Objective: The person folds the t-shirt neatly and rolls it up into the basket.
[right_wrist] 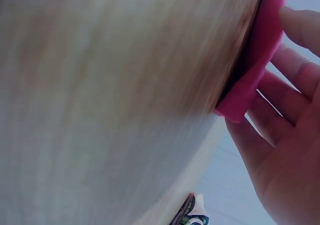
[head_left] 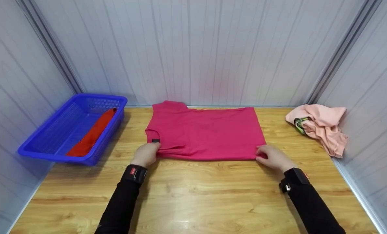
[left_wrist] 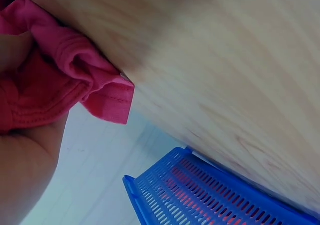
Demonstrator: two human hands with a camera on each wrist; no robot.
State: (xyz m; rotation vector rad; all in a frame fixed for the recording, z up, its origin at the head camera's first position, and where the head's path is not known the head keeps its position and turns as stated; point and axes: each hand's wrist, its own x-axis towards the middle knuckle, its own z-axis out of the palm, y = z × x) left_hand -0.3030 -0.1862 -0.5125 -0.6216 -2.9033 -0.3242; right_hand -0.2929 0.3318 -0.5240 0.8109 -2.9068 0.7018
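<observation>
A magenta T-shirt [head_left: 213, 130] lies sideways on the wooden table, its neckline with a dark label to the left and its hem to the right. My left hand [head_left: 146, 154] pinches the near edge by the collar; in the left wrist view, bunched cloth [left_wrist: 75, 70] sits between thumb and fingers. At the near hem corner, my right hand [head_left: 274, 157] holds the cloth, thumb on one side and fingers on the other, as the right wrist view shows with the shirt edge [right_wrist: 257, 70]. One sleeve [head_left: 170, 105] points to the back wall.
At the left stands a blue perforated basket [head_left: 58, 158] with an orange-red cloth [head_left: 94, 135] inside. A crumpled pink garment [head_left: 325, 125] with a dark green print lies at the right by the side wall. Grey panel walls [head_left: 196, 52] border the wooden table [head_left: 193, 198] on three sides.
</observation>
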